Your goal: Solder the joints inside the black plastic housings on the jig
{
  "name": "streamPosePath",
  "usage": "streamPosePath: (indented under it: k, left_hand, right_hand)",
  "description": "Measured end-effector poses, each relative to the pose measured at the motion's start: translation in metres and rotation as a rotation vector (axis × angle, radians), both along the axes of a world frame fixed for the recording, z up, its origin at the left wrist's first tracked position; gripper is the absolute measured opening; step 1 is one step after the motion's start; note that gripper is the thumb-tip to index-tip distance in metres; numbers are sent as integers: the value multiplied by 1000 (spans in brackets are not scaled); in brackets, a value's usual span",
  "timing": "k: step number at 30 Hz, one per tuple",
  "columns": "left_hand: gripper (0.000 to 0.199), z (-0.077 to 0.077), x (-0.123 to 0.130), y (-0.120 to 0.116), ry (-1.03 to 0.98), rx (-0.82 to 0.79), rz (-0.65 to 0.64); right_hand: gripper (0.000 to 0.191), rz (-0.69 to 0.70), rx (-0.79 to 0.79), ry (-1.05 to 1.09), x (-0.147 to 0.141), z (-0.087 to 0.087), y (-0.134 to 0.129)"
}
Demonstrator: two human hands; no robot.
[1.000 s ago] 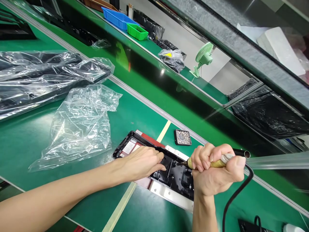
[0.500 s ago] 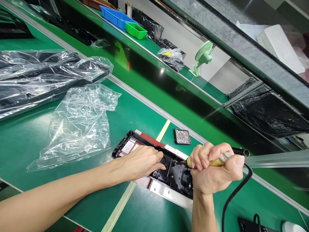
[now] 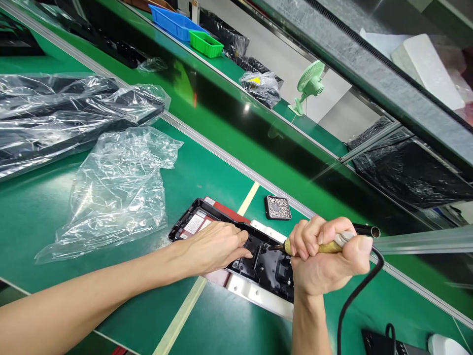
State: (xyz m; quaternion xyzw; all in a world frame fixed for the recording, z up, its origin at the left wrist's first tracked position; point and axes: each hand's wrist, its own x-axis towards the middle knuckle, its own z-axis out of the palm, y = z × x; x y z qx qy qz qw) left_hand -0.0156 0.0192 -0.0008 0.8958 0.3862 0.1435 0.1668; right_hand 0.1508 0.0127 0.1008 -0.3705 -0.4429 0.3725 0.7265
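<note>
Clear plastic wraps the long black parts (image 3: 74,121) at my far left, and a crumpled clear bag (image 3: 121,192) lies just beside them on the green bench (image 3: 207,320). My left hand (image 3: 218,245) rests over the black housing (image 3: 271,266), thumb and bent fingers nearly together; I can't tell whether they pinch anything. The housing lies in front of me, between white blocks (image 3: 258,294). Beyond it stands a small tray of screws (image 3: 278,208). My right hand (image 3: 328,268) grips a yellow-handled tool (image 3: 329,247), tilted, its dark tip at the housing; a black cable (image 3: 339,335) hangs nearby.
</note>
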Motion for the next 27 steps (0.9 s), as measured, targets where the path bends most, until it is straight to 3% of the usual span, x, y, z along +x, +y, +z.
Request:
streamPosePath:
  k: [19, 27]
  left_hand:
    - [36, -3, 0, 0, 4, -31, -3]
    - [34, 5, 1, 1, 42, -73, 10]
  right_hand:
    - [44, -1, 17, -15, -1, 0, 0]
    - [44, 21, 27, -16, -1, -1, 1]
